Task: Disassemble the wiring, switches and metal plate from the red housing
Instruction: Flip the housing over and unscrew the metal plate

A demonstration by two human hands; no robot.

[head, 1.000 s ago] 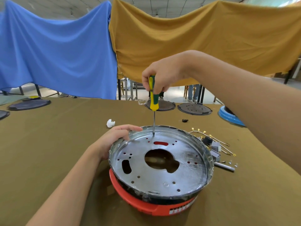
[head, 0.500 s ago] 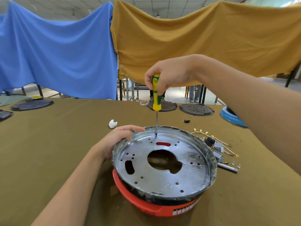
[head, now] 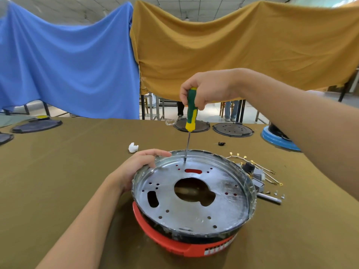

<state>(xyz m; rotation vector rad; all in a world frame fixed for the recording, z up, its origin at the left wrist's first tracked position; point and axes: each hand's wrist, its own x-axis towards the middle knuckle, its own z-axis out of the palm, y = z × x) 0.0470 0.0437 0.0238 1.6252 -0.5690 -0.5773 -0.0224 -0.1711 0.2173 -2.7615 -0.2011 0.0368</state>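
Right hand (head: 206, 90): closed around the green-and-yellow plastic handle of a slim steel-shafted screwdriver (head: 191, 113), held nearly upright. The shaft tip meets the round, shiny, perforated metal plate (head: 192, 193) at its far edge, just inside the raised rim and just beyond a red-showing oblong slot.

Left hand (head: 138, 167): fingers curled over the far-left rim of the plate, gripping it, thumb lying along the top of the rim.

The plate sits on top of the red plastic housing (head: 186, 247), which rests on the olive-brown cloth-covered table (head: 58, 181). A large keyhole-shaped opening occupies the plate's centre, with smaller round holes and an oblong slot around it. A black band shows between plate rim and housing.

Just right of the plate, on the table: a cluster of thin wires with brass terminals (head: 252, 166), grey plastic switch blocks (head: 257, 179) partly hidden by the rim, a short silver metal rod (head: 269, 198) and a few small loose screws (head: 278, 194).

Beyond the plate: a small crumpled white scrap (head: 133, 147) to the far left, a small black part (head: 221, 143) to the far right, two dark round discs (head: 232, 129) farther off, and a blue-rimmed round housing (head: 279, 140) at far right. Further dark discs lie well left.

Behind the table hang a blue cloth (head: 64, 61) and a mustard-yellow cloth (head: 242, 51).
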